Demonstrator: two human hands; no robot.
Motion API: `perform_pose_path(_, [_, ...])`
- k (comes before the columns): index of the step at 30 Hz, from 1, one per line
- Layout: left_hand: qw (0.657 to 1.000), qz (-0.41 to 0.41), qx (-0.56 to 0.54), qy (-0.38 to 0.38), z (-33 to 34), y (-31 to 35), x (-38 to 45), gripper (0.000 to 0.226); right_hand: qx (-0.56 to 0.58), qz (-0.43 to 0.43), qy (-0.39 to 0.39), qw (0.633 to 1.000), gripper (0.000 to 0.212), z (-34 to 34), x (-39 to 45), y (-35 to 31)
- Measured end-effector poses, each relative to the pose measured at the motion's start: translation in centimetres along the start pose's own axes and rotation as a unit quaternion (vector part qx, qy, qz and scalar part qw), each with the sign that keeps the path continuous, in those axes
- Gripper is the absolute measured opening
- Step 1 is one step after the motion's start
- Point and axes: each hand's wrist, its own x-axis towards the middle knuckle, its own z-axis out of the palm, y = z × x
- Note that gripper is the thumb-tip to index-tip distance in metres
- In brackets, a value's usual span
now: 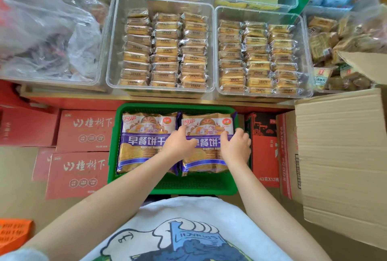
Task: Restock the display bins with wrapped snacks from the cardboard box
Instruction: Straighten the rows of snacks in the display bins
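A: Note where the hands are.

B: Both are on the right biscuit bag (206,145), one of two big purple-banded bags lying flat, side by side, in the green basket (114,145) below the shelf edge. Left hand (178,142) lies on the bag's left part, fingers curled onto its face, thumb up toward the top. Right hand (236,145) sits at the bag's right edge, fingers bent over it. Grip reads as holding the bag from both sides; whether it is lifted or only being squared up, I cannot tell.

A: Why two hands?

B: Judgement: the bag is wide and soft, so a hold on each side keeps it flat and lets it sit snug against the left biscuit bag (146,143).

A: Orientation?

B: Long axis runs away from the person toward the shelf. Printed face up, top edge at the far side.

A: And the display bins?

B: Middle clear bin (161,1) and right clear bin (301,55) hold small wrapped biscuits in three neat columns each. The cardboard box (339,156) stands open at the right, its inside not visible.
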Motion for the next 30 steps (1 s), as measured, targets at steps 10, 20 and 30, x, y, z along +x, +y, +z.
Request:
perform_pose_path(10, [0.883,0.238,0.155,0.374,-14.6,1.2,3.0,0.036,0.127,-0.356,0.21,0.902,0.022,-5.8,3.2,-15.6])
perform_pose_path(20, [0.889,0.198,0.357,0.209,-20.9,-2.2,8.2,0.061,-0.145,-0.39,-0.063,0.907,0.046,-3.6,7.1,-23.1])
perform_pose_path(30, [0.869,0.212,0.345,0.284,-24.9,1.7,14.0,0.054,-0.123,-0.389,0.018,0.913,0.023,-3.6,11.9,-30.0])
